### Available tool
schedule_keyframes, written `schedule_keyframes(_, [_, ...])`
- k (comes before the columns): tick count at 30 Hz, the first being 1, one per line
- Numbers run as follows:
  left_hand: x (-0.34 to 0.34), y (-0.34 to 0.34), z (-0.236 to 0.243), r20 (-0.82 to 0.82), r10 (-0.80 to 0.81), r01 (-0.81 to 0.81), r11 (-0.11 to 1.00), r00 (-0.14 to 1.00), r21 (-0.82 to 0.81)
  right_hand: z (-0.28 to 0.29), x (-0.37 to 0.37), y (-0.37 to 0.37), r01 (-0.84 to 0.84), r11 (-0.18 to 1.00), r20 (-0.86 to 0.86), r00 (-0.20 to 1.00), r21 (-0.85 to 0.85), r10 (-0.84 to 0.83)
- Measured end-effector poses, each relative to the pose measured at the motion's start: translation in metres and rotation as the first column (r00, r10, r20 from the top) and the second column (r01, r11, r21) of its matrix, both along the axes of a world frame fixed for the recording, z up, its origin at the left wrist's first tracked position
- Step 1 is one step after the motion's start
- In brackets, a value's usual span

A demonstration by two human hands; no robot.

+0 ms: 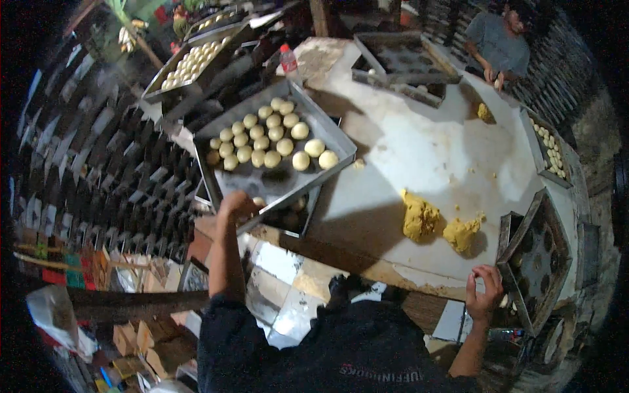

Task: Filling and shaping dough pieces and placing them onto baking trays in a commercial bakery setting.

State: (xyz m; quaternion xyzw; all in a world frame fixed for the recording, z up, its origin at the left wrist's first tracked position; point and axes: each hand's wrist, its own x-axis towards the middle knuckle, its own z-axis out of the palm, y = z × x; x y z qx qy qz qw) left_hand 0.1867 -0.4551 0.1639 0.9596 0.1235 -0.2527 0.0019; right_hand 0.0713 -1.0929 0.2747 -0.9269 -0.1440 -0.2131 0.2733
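Observation:
A large metal tray at the left of the table holds many round, pale yellow dough balls. My left hand reaches over its near rim, with a ball partly showing beside the fingers. Those fingers are blurred and partly hidden, so I cannot make out their grip. My right hand hovers at the table's near edge, fingers loosely curled and apart, nothing visible in them. Just beyond it lie two lumps of yellow dough, a bigger one and a smaller one.
A tilted metal tray stands right of my right hand. More trays rest at the far side and right edge. A bottle with a red cap stands behind the ball tray. Across the table another person handles something small.

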Motion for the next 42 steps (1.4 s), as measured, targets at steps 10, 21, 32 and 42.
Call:
schedule_keyframes(10, [-0.082,-0.314,0.065,0.754,0.605,0.522,0.570,0.255,-0.634,-0.053,-0.005,0.012,-0.121,0.922,-0.118,0.977,0.367,0.175])
schedule_keyframes(21, [-0.150,-0.508,0.101,-0.005,0.321,0.086,-0.268,0.947,-0.960,-0.001,-0.026,-0.045,-0.446,0.739,0.100,0.881,0.505,0.463])
schedule_keyframes(32, [-0.229,-0.507,0.099,0.330,0.661,0.558,-0.161,0.674,-0.814,-0.007,-0.091,0.041,-0.210,0.696,0.038,0.966,0.687,0.254])
schedule_keyframes(42, [-0.264,-0.384,0.054,-0.368,0.619,0.034,-0.539,0.694,-0.842,-0.070,-0.074,0.162,-0.308,0.794,0.103,0.948,0.525,0.300])
